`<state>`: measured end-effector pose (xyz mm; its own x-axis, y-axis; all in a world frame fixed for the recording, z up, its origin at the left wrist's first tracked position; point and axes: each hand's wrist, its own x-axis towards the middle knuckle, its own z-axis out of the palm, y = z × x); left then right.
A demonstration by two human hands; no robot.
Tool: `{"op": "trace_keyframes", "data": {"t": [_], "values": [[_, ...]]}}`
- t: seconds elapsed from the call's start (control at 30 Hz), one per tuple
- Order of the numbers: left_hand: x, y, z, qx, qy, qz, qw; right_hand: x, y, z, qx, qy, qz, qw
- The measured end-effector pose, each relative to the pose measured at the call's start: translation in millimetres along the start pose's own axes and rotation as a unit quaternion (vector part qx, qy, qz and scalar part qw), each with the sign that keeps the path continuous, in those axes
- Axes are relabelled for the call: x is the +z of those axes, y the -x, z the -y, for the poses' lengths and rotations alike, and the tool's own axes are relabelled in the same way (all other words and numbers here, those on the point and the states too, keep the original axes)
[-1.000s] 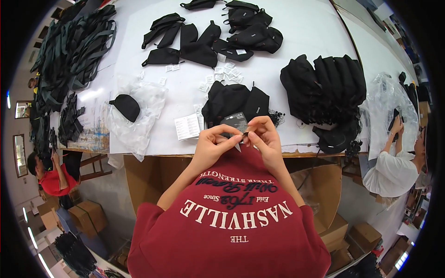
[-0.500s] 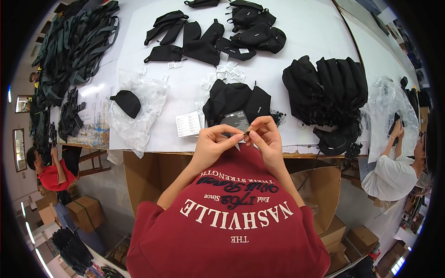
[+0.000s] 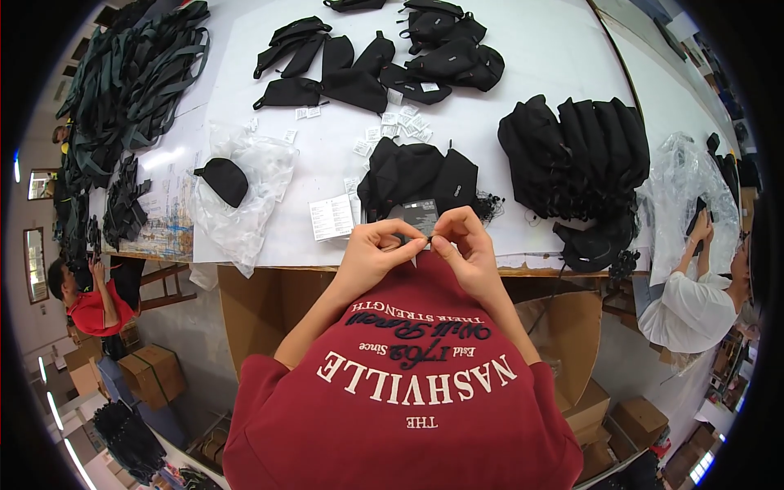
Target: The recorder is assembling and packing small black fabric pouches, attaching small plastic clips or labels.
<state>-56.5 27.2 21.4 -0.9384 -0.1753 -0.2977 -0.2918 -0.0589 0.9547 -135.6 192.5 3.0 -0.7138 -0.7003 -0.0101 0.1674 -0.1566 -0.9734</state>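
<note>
My left hand (image 3: 377,251) and my right hand (image 3: 467,247) meet at the table's front edge, thumbs and forefingers pinched together. Between the fingertips is a tiny dark thing, too small to name. Just beyond them a dark grey printed card (image 3: 420,216) leans against black pouches (image 3: 400,175) heaped on the white table. A bunch of thin black cords (image 3: 488,207) lies right of that heap. To the left is a white printed sheet (image 3: 331,219). Small white labels (image 3: 392,126) are scattered behind the heap.
Several black pouches (image 3: 339,73) lie at the back. A stacked row of black pouches (image 3: 572,155) is at the right. Clear plastic (image 3: 249,220) under one pouch (image 3: 222,181) and dark straps (image 3: 135,90) lie left. Co-workers, one in red (image 3: 98,310) and one in white (image 3: 690,314), flank the table.
My right hand has shifted slightly left, and its fingertips are closer to those of my left hand. The pouches and labels stay in place.
</note>
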Motion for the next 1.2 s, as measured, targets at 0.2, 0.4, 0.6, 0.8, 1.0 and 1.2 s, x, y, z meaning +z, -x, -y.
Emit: {"op": "trace_keyframes", "data": {"t": [0.2, 0.4, 0.6, 0.8, 1.0, 1.2], "values": [[-3.2, -10.8, 3.8, 0.082, -0.114, -0.028, 0.99, -5.8, -9.8, 5.8, -0.019, 0.084, 0.004, 0.996], [-22.7, -52.6, 5.5, 0.066, 0.012, 0.132, 0.989, 1.0, -22.0, 39.8, 0.017, -0.149, 0.066, 0.987], [-31.9, -57.4, 48.7, 0.155, -0.132, 0.348, 0.915, -8.7, -20.2, 42.2, -0.037, -0.143, 0.014, 0.989], [-52.2, -51.6, 13.1, 0.149, -0.319, 0.262, 0.898, -22.1, -22.6, 47.5, -0.08, -0.105, 0.021, 0.991], [-86.6, -44.0, 27.3, 0.214, -0.414, 0.175, 0.867, -32.9, -28.1, 53.0, -0.091, -0.101, 0.0, 0.991], [-85.0, -31.8, 47.4, 0.083, -0.171, 0.198, 0.962, -44.4, -30.0, 40.3, -0.112, -0.153, -0.011, 0.982]]}}
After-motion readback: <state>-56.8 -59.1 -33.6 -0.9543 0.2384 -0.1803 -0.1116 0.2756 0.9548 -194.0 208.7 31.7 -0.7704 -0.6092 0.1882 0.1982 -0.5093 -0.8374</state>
